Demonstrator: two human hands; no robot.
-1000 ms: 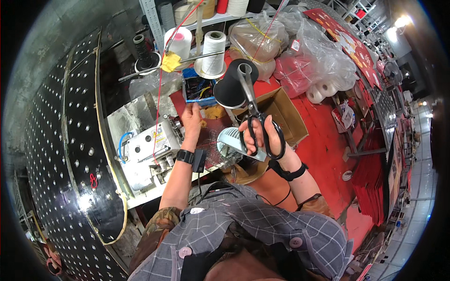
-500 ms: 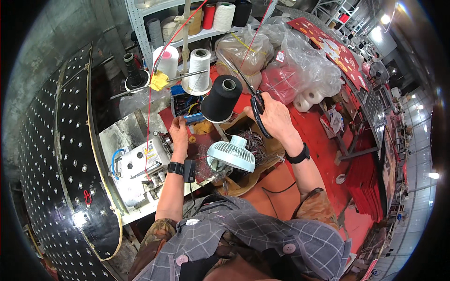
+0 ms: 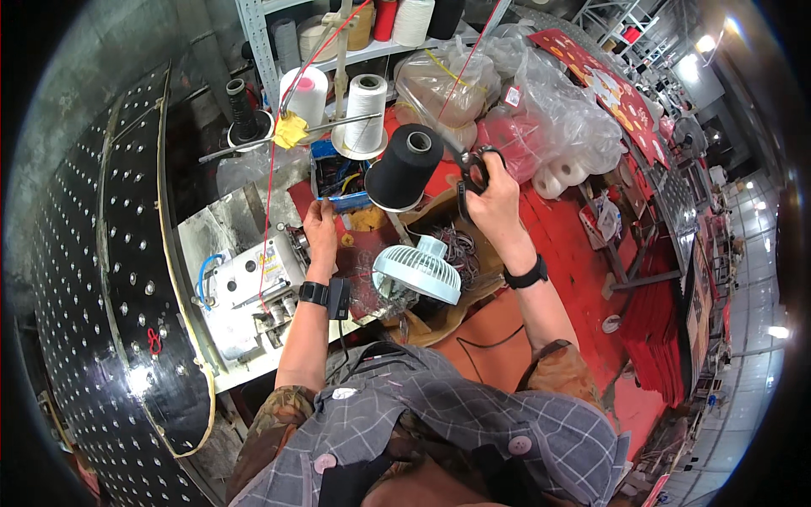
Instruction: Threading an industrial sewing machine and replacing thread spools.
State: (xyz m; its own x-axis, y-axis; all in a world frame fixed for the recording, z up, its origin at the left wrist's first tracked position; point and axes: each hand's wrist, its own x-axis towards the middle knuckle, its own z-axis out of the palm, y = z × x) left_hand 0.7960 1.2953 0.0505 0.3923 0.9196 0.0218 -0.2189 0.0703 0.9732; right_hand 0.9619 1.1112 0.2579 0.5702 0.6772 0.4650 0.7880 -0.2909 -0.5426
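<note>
My right hand [image 3: 498, 207] grips a pair of scissors [image 3: 475, 173] by the black handles, their blades pointing up and left past a cone of black thread [image 3: 404, 173]. To the left, my left hand [image 3: 319, 237] has its thumb and fingertips pressed together; whatever they pinch is too small to make out. It is beside a blue box of small items [image 3: 338, 179] and just right of a white sewing machine [image 3: 253, 279]. A pale blue fan [image 3: 418, 270] stands between my forearms.
White thread cones [image 3: 365, 114] stand behind, near a metal rod with a yellow wad [image 3: 291, 130]. A red thread [image 3: 269, 203] runs down to the machine. Clear plastic bags [image 3: 549, 110] lie at the back right. An open carton [image 3: 473, 270] of tangled strips sits behind the fan.
My right hand has turned the scissors, so their finger loops show more openly. My left hand stays in nearly the same place, still pinched. The view has shifted slightly.
</note>
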